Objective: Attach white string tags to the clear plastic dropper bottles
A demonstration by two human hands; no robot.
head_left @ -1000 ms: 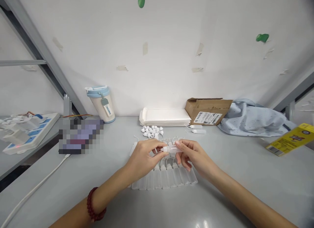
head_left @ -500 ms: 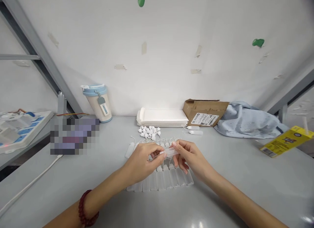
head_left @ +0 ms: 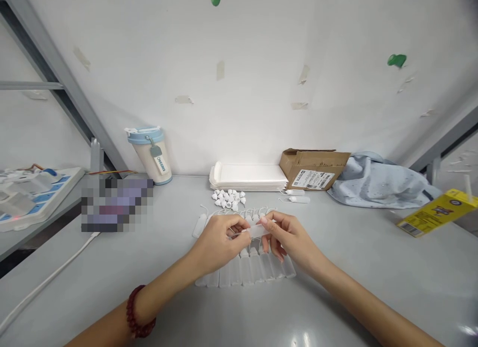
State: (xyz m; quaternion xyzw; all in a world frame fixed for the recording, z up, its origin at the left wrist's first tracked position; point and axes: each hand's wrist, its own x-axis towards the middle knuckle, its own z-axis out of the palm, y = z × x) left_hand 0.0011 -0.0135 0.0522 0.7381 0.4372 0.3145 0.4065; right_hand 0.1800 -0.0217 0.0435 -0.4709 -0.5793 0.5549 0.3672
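Both hands meet over the middle of the grey table (head_left: pixel 366 267). My right hand (head_left: pixel 289 237) holds a small translucent plastic bottle (head_left: pixel 258 230) lying sideways. My left hand (head_left: pixel 220 240) pinches the bottle's white cap end with thumb and fingertips. Under the hands lies a row of several similar clear bottles (head_left: pixel 248 270) side by side. A small pile of loose white caps (head_left: pixel 228 198) sits just beyond. One more capped bottle (head_left: pixel 198 226) lies to the left of my left hand.
At the back wall stand a blue-lidded cup (head_left: pixel 151 155), a stack of white trays (head_left: pixel 249 176), a cardboard box (head_left: pixel 315 169) and a light blue cloth (head_left: pixel 381 182). Two capped bottles (head_left: pixel 297 195) lie before the box. A yellow carton (head_left: pixel 436 212) is far right, a power strip (head_left: pixel 33 197) and white cable (head_left: pixel 48 282) left.
Both hands stay together on the bottle; my left fingers have closed further round its cap end. The camera has shifted slightly.
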